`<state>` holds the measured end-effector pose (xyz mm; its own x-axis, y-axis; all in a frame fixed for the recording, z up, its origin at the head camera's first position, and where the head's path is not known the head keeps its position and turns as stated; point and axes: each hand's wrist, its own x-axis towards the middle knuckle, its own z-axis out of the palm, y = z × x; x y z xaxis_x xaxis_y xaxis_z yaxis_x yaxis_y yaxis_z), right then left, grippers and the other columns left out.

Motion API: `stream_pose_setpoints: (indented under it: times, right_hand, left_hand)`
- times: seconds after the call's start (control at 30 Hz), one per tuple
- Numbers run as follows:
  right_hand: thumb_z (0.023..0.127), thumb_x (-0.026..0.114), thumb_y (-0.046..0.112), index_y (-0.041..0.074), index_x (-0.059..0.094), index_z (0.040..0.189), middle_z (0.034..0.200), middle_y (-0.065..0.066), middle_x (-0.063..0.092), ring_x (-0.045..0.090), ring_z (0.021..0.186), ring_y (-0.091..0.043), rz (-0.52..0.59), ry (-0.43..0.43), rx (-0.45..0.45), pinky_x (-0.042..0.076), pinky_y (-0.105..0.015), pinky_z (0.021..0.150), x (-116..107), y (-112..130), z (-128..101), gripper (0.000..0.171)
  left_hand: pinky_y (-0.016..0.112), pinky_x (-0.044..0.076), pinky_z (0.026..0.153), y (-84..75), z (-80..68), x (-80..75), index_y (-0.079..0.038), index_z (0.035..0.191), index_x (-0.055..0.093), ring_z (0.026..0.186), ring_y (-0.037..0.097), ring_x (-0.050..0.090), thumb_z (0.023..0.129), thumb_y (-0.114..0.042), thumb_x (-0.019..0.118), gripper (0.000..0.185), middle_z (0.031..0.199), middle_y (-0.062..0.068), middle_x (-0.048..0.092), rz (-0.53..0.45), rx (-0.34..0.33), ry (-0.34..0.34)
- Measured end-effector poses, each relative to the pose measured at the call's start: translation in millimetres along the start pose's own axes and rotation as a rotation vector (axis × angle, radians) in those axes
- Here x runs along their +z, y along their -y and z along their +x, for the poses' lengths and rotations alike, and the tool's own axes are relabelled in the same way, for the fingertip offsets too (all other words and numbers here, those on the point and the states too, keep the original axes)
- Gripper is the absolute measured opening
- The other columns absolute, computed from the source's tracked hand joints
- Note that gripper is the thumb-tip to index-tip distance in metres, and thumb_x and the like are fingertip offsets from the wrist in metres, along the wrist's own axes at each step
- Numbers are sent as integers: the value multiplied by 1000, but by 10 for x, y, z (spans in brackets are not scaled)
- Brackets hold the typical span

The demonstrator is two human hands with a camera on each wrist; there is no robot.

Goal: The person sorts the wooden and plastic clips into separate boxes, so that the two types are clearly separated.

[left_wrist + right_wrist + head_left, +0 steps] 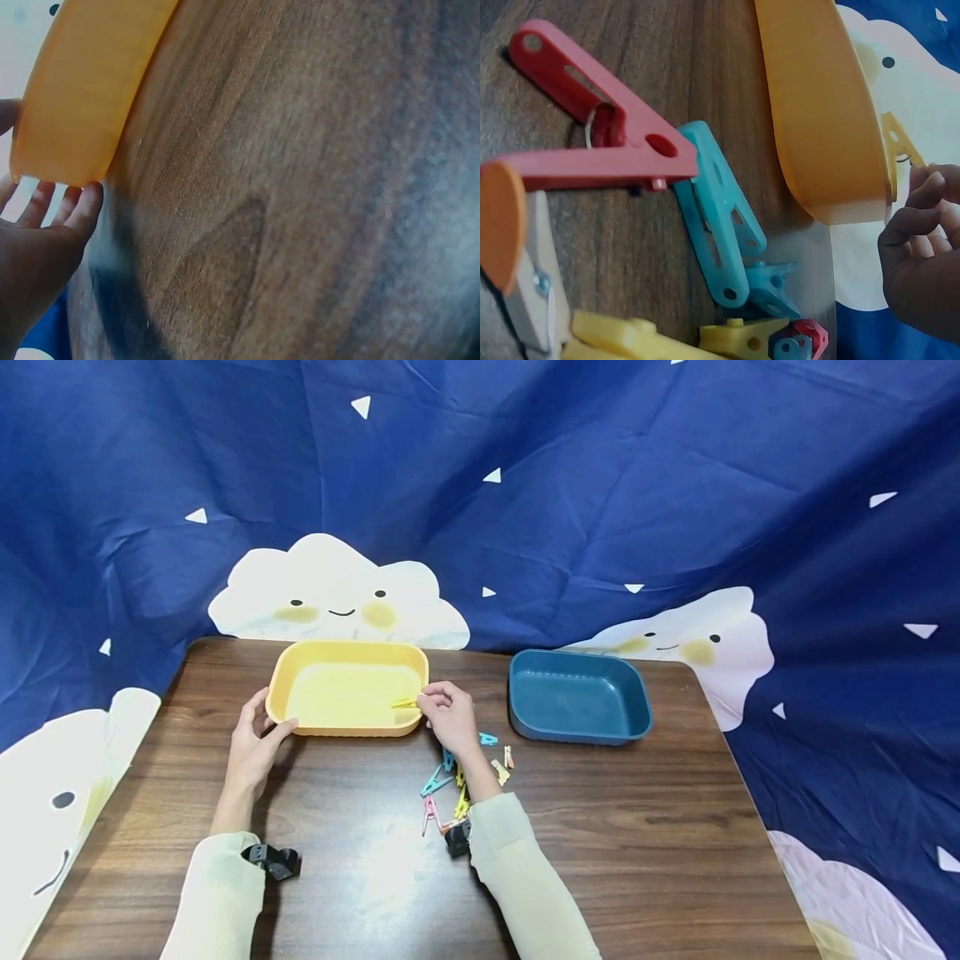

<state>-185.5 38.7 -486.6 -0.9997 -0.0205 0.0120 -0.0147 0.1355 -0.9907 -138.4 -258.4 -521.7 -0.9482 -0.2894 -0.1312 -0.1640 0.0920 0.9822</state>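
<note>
— So, what did each hand have?
— The right hand pinched a yellow clothespin over the yellow tray, at its right rim. The left hand, fingers relaxed, touched that tray's left corner.
— And elsewhere?
— Coloured clothespins lay scattered on the wooden surface below the right wrist; a blue tray sat to the right.

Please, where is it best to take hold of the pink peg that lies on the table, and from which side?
Pinch the pink peg by its two spread handle legs, coming from above. It lies flat on the table at the pile's near-left edge, so this end seems free of the other pegs.
</note>
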Motion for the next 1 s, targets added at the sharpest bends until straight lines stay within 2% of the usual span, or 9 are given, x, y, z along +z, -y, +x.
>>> stream_pose_setpoints:
  times: [0.13,0.23,0.4,0.5,0.53,0.7,0.77,0.87,1.0]
  right_hand:
    - [93,70,4,-7,69,108,81,-14,72,60,67,-46,5,7,-1,47,-19,52,49,1,-13,19]
    - [93,69,2,-9,69,106,80,-15,70,59,62,-39,18,16,1,48,-19,52,76,-10,-14,17]
    - [92,70,0,-9,69,106,77,-11,69,56,56,-22,7,15,11,47,-19,52,91,-48,-16,17]
    - [92,71,0,-7,71,105,77,-10,70,55,55,-23,3,1,1,46,-18,50,87,-69,-17,15]
    - [92,70,-1,-9,71,105,79,-14,70,56,56,-29,7,0,-4,46,-18,50,80,-28,-36,15]
    - [92,70,-1,-10,72,106,82,-22,69,54,53,-20,6,-14,-30,45,-18,50,54,-66,-40,16]
    - [92,71,1,-8,73,106,80,-17,69,52,53,-11,-3,-21,-27,45,-18,50,52,-122,-25,17]
    - [91,71,2,-6,74,102,77,-8,69,53,52,-11,-22,-36,-13,45,-18,50,54,-125,-25,14]
    - [90,73,6,-3,75,99,75,-3,70,54,51,-10,-71,-47,-29,45,-18,49,39,-137,-28,13]
  left_hand:
    - [8,42,87,5,3,-8,-15,162,23,135,24,39,96,-10,68,80,159,14,34,-4,-13,3]
    - [8,42,86,4,1,-3,-15,162,25,133,24,41,96,-9,68,79,157,14,36,-10,-11,-2]
    - [9,43,86,-11,-16,18,-12,160,27,128,22,45,95,-6,68,77,152,17,39,-36,8,-7]
    - [9,43,88,-16,-23,30,-10,159,28,129,23,45,95,-3,68,76,152,18,39,-59,21,-6]
    - [9,42,88,-17,-22,31,-10,159,28,129,23,45,95,-3,68,76,152,18,39,-66,22,-5]
    - [10,43,87,-10,-21,36,-10,159,28,127,21,46,94,-2,68,77,153,17,39,-81,16,-5]
    - [10,43,87,-8,-24,37,-11,159,28,126,20,46,94,-2,68,77,152,16,39,-79,15,-7]
    - [9,43,87,-7,-22,37,-10,159,29,127,21,46,94,-3,68,76,152,16,40,-81,15,-7]
    - [9,44,86,-4,-22,37,-10,159,30,126,21,47,94,-3,68,75,151,16,41,-89,21,-9]
